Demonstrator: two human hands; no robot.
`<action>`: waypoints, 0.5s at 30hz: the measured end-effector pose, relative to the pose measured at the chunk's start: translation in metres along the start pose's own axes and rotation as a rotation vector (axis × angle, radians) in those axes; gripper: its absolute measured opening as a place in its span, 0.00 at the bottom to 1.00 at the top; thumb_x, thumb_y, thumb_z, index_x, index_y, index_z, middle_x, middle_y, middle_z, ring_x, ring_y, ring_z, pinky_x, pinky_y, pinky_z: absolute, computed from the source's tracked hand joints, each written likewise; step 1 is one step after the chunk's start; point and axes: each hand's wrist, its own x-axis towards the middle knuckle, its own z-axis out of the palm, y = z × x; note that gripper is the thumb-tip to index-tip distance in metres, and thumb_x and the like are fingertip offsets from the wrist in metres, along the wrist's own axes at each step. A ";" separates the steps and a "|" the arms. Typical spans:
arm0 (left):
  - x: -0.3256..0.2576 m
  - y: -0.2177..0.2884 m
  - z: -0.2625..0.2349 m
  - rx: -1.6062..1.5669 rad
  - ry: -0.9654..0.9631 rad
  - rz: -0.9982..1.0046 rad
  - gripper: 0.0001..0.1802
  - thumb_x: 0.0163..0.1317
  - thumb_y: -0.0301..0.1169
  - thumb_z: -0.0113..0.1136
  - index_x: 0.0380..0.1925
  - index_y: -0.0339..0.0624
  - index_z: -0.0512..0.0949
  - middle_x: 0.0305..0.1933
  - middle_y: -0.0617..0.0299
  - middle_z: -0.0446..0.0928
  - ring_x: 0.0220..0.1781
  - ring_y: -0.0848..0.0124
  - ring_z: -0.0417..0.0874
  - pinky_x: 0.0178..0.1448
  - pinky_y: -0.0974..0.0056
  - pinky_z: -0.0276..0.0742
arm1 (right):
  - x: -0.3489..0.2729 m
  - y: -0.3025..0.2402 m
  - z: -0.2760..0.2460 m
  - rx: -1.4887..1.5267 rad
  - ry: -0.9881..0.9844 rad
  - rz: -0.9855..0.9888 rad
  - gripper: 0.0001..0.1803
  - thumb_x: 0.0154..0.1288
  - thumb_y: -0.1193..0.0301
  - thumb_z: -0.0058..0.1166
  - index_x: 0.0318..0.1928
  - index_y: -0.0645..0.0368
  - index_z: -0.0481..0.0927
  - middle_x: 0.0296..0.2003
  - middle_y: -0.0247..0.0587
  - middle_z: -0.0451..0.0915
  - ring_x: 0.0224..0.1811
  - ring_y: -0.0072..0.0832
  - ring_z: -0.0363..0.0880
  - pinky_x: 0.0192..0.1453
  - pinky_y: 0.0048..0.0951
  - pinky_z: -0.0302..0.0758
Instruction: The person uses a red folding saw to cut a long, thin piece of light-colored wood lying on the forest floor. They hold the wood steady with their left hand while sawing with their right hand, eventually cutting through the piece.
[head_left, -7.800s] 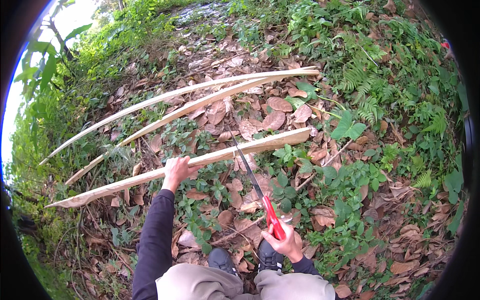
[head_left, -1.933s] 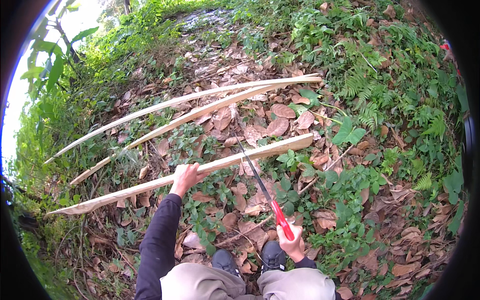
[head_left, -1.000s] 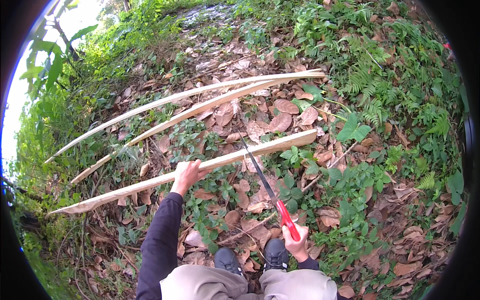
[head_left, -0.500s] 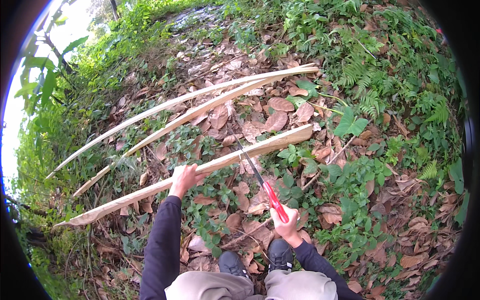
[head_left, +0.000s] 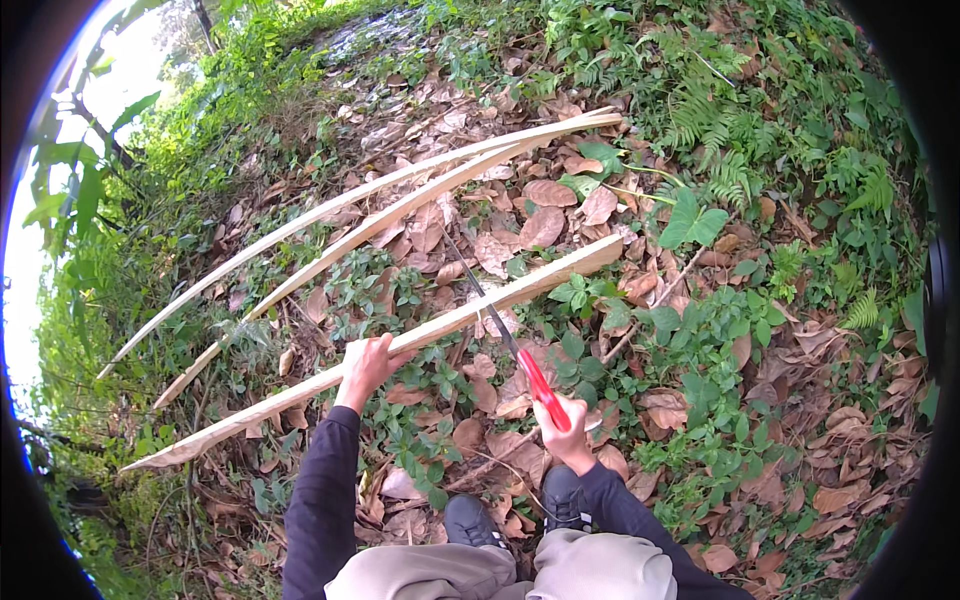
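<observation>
A long pale wooden plank [head_left: 450, 322] slants across in front of me, its right end higher in the picture. My left hand [head_left: 367, 373] is closed around the plank left of its middle. In my right hand [head_left: 566, 431] is a hand saw [head_left: 535, 378] with a red handle and a narrow dark blade. The blade lies across the plank's upper edge, to the right of my left hand, and its tip reaches past the far side. A small pale mark or sliver shows on the plank beside the blade.
Beyond the plank, two more long wooden strips [head_left: 330, 207] lie on the leaf-strewn ground, meeting at their right ends. Dry brown leaves [head_left: 543, 227], low green plants and ferns [head_left: 700, 120] surround them. A thin stick [head_left: 655, 318] lies right of the saw. My dark shoes [head_left: 470, 522] stand close below.
The saw has slid forward across the plank, its blade tip reaching farther and my right hand nearer the wood. My left hand keeps its grip. The view has shifted slightly.
</observation>
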 end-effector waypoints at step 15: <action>0.016 0.005 -0.004 0.101 -0.061 -0.027 0.31 0.61 0.62 0.65 0.25 0.42 0.76 0.23 0.49 0.82 0.27 0.51 0.86 0.33 0.50 0.78 | 0.040 0.032 0.036 0.007 0.016 0.076 0.08 0.63 0.74 0.62 0.28 0.65 0.81 0.15 0.40 0.75 0.15 0.23 0.73 0.22 0.31 0.65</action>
